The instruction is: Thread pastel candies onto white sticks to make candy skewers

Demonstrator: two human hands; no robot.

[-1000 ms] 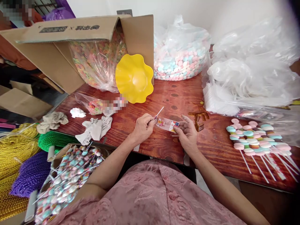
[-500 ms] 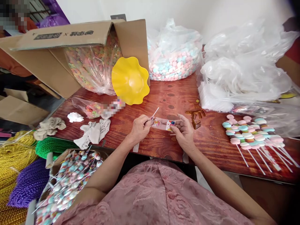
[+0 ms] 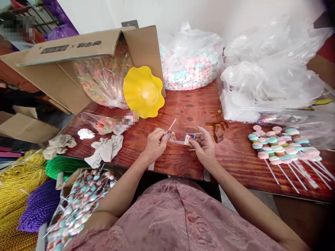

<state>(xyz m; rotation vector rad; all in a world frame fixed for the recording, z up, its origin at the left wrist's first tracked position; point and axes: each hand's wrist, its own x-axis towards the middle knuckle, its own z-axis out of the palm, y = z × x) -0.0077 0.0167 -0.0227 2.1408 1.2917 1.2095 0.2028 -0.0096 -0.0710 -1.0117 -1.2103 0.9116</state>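
Note:
My left hand [image 3: 155,144] is closed in a pinch on the white stick [image 3: 171,125] of a candy skewer, just above the red-brown table [image 3: 183,111]. The candy end sits inside a small clear printed bag [image 3: 180,137]. My right hand [image 3: 204,146] pinches the other end of that bag. The two hands are close together, near the table's front edge.
A yellow wavy bowl [image 3: 142,91] leans on an open carton [image 3: 78,62] holding a bag of coloured rings. Bags of pastel candy [image 3: 190,68] and clear plastic [image 3: 272,80] stand behind. Finished skewers [image 3: 280,150] lie right, gold ties [image 3: 217,129] beside my right hand. Wrapped skewers [image 3: 81,198] and cord bundles [image 3: 28,191] sit left.
The skewer has gone deeper into the clear bag, and both hands have drawn closer together. The camera has shifted slightly.

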